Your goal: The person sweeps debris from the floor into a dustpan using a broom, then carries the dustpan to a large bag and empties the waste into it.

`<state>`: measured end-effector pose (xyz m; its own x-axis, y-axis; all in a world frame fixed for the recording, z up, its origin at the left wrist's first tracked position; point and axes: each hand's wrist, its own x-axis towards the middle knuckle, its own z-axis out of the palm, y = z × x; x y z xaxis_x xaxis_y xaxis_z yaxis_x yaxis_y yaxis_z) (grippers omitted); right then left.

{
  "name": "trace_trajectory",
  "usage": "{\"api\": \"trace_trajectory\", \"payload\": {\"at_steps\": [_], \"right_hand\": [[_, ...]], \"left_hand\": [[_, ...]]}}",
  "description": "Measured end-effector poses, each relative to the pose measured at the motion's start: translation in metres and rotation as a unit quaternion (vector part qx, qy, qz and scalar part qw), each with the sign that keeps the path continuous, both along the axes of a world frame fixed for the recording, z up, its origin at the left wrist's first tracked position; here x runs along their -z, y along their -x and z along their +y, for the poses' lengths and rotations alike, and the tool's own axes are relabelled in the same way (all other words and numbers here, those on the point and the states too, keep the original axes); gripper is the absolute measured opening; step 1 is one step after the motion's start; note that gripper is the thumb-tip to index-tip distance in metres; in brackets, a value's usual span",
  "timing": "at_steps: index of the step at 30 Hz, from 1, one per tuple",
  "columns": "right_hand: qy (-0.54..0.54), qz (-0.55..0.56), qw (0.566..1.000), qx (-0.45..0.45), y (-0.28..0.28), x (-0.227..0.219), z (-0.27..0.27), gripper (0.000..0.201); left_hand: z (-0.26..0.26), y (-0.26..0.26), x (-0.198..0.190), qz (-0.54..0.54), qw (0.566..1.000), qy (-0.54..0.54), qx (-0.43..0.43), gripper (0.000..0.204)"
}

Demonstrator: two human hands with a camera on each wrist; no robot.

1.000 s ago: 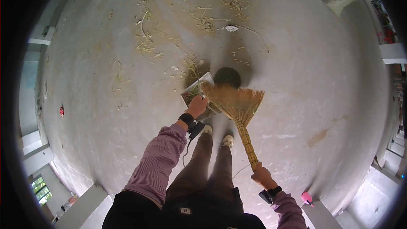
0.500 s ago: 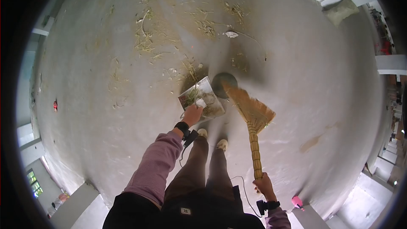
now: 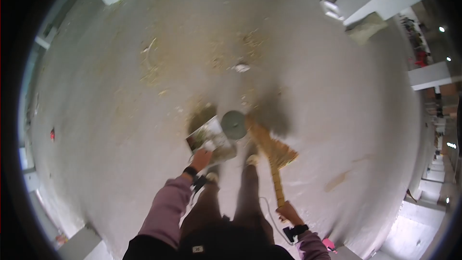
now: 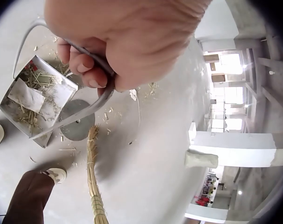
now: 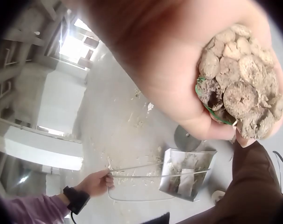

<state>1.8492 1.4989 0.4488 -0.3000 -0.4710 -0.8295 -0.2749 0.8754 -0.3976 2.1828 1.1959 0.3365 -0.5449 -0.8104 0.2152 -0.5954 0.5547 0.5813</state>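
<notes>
My left hand point(image 3: 201, 159) grips the bent metal handle point(image 4: 80, 113) of a box-shaped dustpan point(image 3: 215, 129). Bits of straw and a white scrap of paper point(image 4: 27, 95) lie in the pan. Low on the right, my right hand point(image 3: 289, 213) holds a straw broom point(image 3: 276, 151) near the top of its handle. The bundled stalk ends of that handle point(image 5: 246, 79) fill my palm in the right wrist view. The broom's bristles fan out in front of my right foot, with their tip beside a round grey disc point(image 3: 234, 125). The disc lies right by the dustpan.
Scattered straw point(image 3: 151, 70) and a white scrap point(image 3: 241, 68) lie on the concrete floor ahead. A small red object point(image 3: 52, 135) is off to the left, a pink one point(image 3: 329, 244) at lower right. Pillars stand at the edges, one with a pale sack-like lump point(image 3: 368, 28) at its base.
The broom head has swung right, from over the dustpan's edge to apart from it. The head view has tilted up, so floor, pan and disc appear lower. Both hands keep their holds.
</notes>
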Motion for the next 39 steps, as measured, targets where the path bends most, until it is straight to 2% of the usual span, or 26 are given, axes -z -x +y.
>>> {"api": "trace_trajectory", "payload": {"at_steps": [1,2,3,4,5,6,7,9,12,15,16,19,21,23,24,25,26,27,28,29,30,31,32,34,37,39], "right_hand": [[0.009,-0.003,1.000,-0.016,0.006,0.005,0.004,0.046],[0.000,0.012,0.999,-0.036,0.014,0.018,0.012,0.050],[-0.013,0.023,0.998,-0.054,0.022,0.026,0.016,0.056],[-0.025,0.019,0.998,-0.055,0.026,0.016,0.013,0.059],[-0.020,0.029,0.996,-0.080,0.037,0.006,0.004,0.062],[-0.014,0.042,0.993,-0.106,0.046,-0.003,0.001,0.065],[-0.004,0.063,0.992,-0.112,0.054,-0.009,-0.002,0.059],[0.007,0.100,0.986,-0.131,0.073,-0.030,-0.011,0.048],[-0.001,0.015,0.986,-0.166,0.114,-0.074,-0.042,0.045],[-0.067,-0.057,0.985,-0.147,0.143,-0.074,-0.051,0.041],[-0.056,-0.072,0.987,-0.129,0.148,-0.078,-0.052,0.040],[-0.031,-0.102,0.990,-0.092,0.166,-0.085,-0.065,0.035],[-0.035,-0.102,0.990,-0.087,0.169,-0.081,-0.065,0.033],[-0.030,-0.071,0.992,-0.100,0.165,-0.082,-0.059,0.033],[-0.030,-0.062,0.991,-0.118,0.161,-0.083,-0.059,0.032],[-0.034,-0.041,0.989,-0.136,0.159,-0.091,-0.056,0.033],[-0.041,-0.024,0.987,-0.156,0.159,-0.101,-0.051,0.033],[-0.025,0.023,0.976,-0.215,0.155,-0.107,-0.046,0.034],[-0.001,0.072,0.959,-0.274,0.154,-0.110,-0.045,0.035],[-0.011,0.095,0.955,-0.281,0.154,-0.109,-0.046,0.035],[-0.019,0.121,0.951,-0.284,0.154,-0.109,-0.046,0.035],[-0.038,0.107,0.962,-0.250,0.152,-0.120,-0.053,0.035],[-0.058,0.096,0.971,-0.212,0.149,-0.135,-0.058,0.034],[-0.049,0.086,0.983,-0.157,0.141,-0.137,-0.060,0.032],[-0.045,0.073,0.993,-0.087,0.140,-0.149,-0.050,0.030],[-0.059,0.067,0.995,-0.045,0.140,-0.152,-0.050,0.032]], "left_hand": [[-0.004,-0.003,0.004,-0.083,0.993,0.068,0.057,0.007],[-0.003,-0.002,0.008,-0.115,0.989,0.075,0.049,0.008],[0.000,0.000,-0.010,-0.131,0.989,0.041,0.063,0.011],[0.004,0.000,-0.016,-0.138,0.989,0.010,0.055,0.014],[0.001,0.003,-0.023,-0.095,0.994,0.007,0.061,0.017],[0.003,0.007,-0.031,-0.057,0.995,0.055,0.054,0.007],[0.001,0.002,-0.017,-0.102,0.993,0.019,0.056,0.007],[-0.003,0.014,-0.033,-0.076,0.997,-0.014,0.028,0.008],[-0.020,0.062,-0.050,-0.062,0.993,-0.095,-0.021,0.007],[-0.029,0.095,-0.056,-0.051,0.985,-0.161,-0.033,0.006],[-0.031,0.099,-0.055,-0.044,0.982,-0.182,-0.038,0.005],[-0.044,0.100,-0.013,-0.117,0.993,-0.003,0.016,0.004],[-0.051,0.109,-0.019,-0.115,0.993,0.006,0.028,0.005],[-0.048,0.110,-0.017,-0.084,0.995,-0.011,0.049,0.009],[-0.045,0.108,-0.015,-0.114,0.992,0.009,0.054,0.012],[-0.037,0.115,-0.046,-0.063,0.996,-0.004,0.065,0.014],[-0.034,0.117,-0.067,-0.103,0.993,-0.033,0.055,0.015],[-0.036,0.110,-0.061,-0.135,0.988,-0.038,0.064,0.013],[-0.036,0.098,-0.030,-0.155,0.986,-0.040,0.042,0.011],[-0.034,0.088,-0.018,-0.116,0.992,-0.029,0.044,0.010],[-0.031,0.081,-0.005,-0.133,0.989,-0.062,0.015,0.011],[-0.027,0.079,-0.024,-0.152,0.983,-0.098,0.001,0.011],[-0.026,0.080,-0.046,-0.077,0.983,-0.163,-0.040,0.012],[-0.036,0.080,-0.031,-0.081,0.982,-0.171,-0.028,0.013],[-0.039,0.087,-0.028,-0.034,0.944,-0.306,-0.117,0.015],[-0.038,0.085,-0.024,-0.113,0.977,-0.176,-0.046,0.020]]}}
